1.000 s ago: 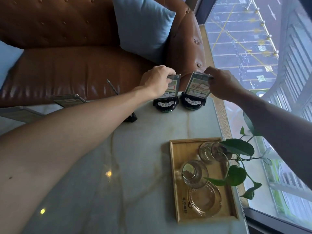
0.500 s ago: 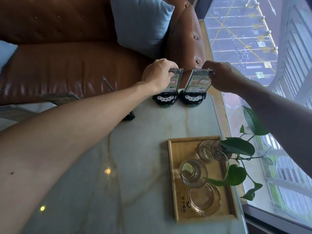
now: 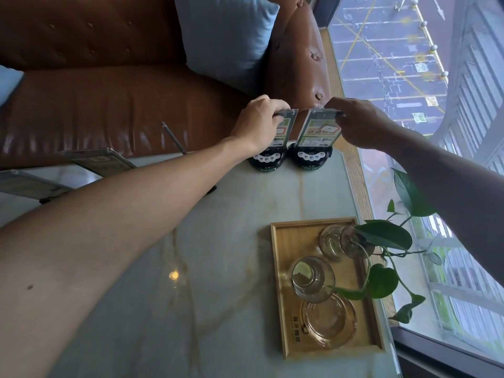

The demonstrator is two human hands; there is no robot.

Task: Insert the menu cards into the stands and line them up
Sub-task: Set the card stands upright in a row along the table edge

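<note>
Two stands sit side by side at the far edge of the counter [image 3: 218, 268], just before the sofa [image 3: 109, 105], and each already carries an upright card. Your left hand [image 3: 256, 124] is clenched on the top edge of the left card [image 3: 285, 129], and your right hand [image 3: 357, 121] pinches the top corner of the right card [image 3: 317, 130]. The left stand [image 3: 267, 160] and right stand [image 3: 311, 158] are close together, nearly touching, though the gap is hard to read.

The cards look like thin, stiff acrylic sleeves: light, smooth, and likely to slip if squeezed on the faces. Keep your hold on the top edges, where your fingers cannot smear or bend the print. The round black bases seem heavier and should stay put, so twist each card gently instead of dragging it; a hard pull could lift it out of its slot.

More clear holders [image 3: 98, 162] lie flat at the left of the counter, apparently still to be done. Mind the tray [image 3: 278, 268] of glasses near your right arm.
</note>
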